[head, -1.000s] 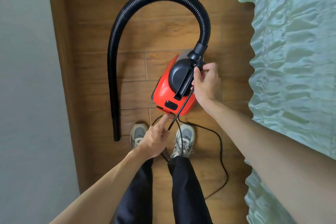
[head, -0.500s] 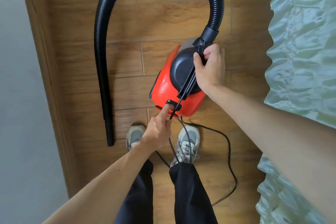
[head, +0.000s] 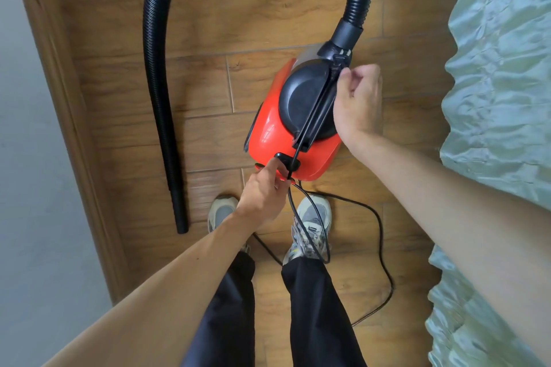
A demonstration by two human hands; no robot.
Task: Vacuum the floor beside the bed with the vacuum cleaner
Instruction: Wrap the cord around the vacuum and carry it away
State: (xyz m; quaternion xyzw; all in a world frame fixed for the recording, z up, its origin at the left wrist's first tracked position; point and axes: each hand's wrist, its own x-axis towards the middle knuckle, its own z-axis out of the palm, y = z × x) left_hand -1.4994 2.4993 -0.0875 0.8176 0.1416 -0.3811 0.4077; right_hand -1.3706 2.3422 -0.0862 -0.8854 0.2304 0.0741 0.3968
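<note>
I count one red vacuum cleaner [head: 268, 134] with a black top, at the centre of the frame on the wooden floor [head: 119, 98]. It lies between the wall skirting [head: 59, 98] on the left and the bed [head: 501, 68], which fills the right edge. One black ribbed hose [head: 155, 68] leaves its front at upper right, arches out of the top of the frame and comes down the left side, its open end near my left foot. One black cord [head: 381, 232] loops across the floor at lower centre. Two shoes [head: 313, 223] show below the machine.

My left grip [head: 262, 194] reaches up from the lower left, index finger stretched onto the single black switch [head: 283, 158] at the machine's rear. The other fingers are curled beside the cord, and I cannot tell whether they hold it. My right grip [head: 357, 98] comes in from the right, fingers and thumb curled at the front end of the black handle [head: 316, 110].
</note>
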